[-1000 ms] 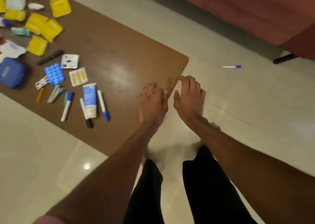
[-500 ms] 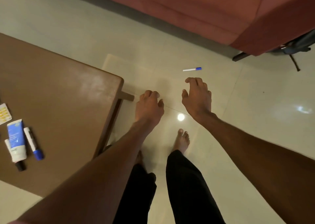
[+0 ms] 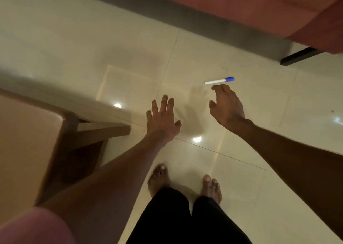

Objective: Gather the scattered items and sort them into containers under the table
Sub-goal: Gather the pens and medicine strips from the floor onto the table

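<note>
Head view is showing a person standing barefoot on the pale tiled floor (image 3: pixel 74 45), leaning toward a white marker (image 3: pixel 219 80) with a blue cap that is lying alone on the tiles, well apart from the desk (image 3: pixel 27 132) whose corner is showing at the left. The right hand (image 3: pixel 225 106) is reaching with fingers loosely curved and holding nothing, its fingertips just short of the marker, though whether they are hovering above it or nearly at floor level is hard to judge from this angle. The left hand (image 3: pixel 162 119) is spreading out flat with fingers straight, also carrying nothing (probably for balance). Judging by this, the task is looking to be at an early stage: the stray marker is not yet picked up, no containers are appearing in view, and nothing is visibly sorted. A reddish sofa (image 3: pixel 259 7) is running along the top edge.
</note>
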Available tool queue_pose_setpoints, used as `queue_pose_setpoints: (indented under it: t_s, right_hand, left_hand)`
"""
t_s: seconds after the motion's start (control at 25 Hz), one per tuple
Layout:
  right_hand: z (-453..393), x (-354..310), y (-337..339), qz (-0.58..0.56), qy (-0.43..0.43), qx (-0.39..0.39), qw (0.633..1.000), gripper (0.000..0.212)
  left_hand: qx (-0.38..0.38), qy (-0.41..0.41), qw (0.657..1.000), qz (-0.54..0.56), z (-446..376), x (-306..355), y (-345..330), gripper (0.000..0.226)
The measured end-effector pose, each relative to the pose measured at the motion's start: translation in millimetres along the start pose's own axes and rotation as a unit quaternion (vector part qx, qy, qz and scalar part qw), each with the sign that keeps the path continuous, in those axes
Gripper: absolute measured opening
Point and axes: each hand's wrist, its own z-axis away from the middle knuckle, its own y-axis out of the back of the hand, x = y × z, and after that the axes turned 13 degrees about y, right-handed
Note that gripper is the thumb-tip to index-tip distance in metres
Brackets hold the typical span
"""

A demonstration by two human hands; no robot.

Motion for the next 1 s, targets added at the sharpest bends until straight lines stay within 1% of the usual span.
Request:
queue_pose_setpoints:
  t_s: [0.12,0.2,0.28,0.32,0.44,0.48,0.56,0.68,0.76,0.88,1.0]
  right_hand:
    - [-53,39,-53,0.043,0.006,0.004,0.999,0.054]
    - [-83,59,-79,0.069,-0.010,-0.002,0.998,0.060]
    - [-106,77,-96,0.085,-0.038,-0.018,0.995,0.067]
    - [-113,86,-102,0.087,-0.045,-0.027,0.995,0.069]
    - [-115,98,-115,0.125,-0.046,-0.017,0.991,0.060]
    - [-110,99,-118,0.153,-0.047,-0.007,0.987,0.055]
    - [-95,95,-119,0.171,-0.041,-0.018,0.984,0.047]
    - [-63,76,-115,0.101,-0.038,-0.050,0.993,0.031]
    - [-34,55,-99,0.040,-0.041,-0.052,0.997,0.028]
    - [15,8,-46,-0.052,-0.059,-0.033,0.996,0.034]
    - [72,-45,30,-0.132,-0.024,-0.023,0.991,0.044]
  left_hand:
    - [0.009,-0.007,1.000,-0.010,-64,-8,-54,0.090]
    - [-0.007,-0.001,1.000,-0.005,-93,-14,-82,0.090]
    - [-0.017,0.000,1.000,-0.001,-104,-20,-104,0.092]
    - [-0.003,-0.008,1.000,-0.011,-106,-22,-114,0.095]
    - [0.046,-0.016,0.998,-0.047,-103,-26,-127,0.104]
    - [0.047,-0.015,0.998,-0.047,-102,-24,-126,0.106]
    - [0.029,-0.018,0.998,-0.057,-102,-21,-118,0.105]
    - [-0.008,0.002,0.999,-0.039,-92,-15,-96,0.086]
    - [-0.004,0.026,1.000,-0.013,-64,-6,-74,0.078]
    - [0.028,0.044,0.998,0.029,6,11,-27,0.078]
    - [0.066,0.041,0.995,0.064,91,14,34,0.073]
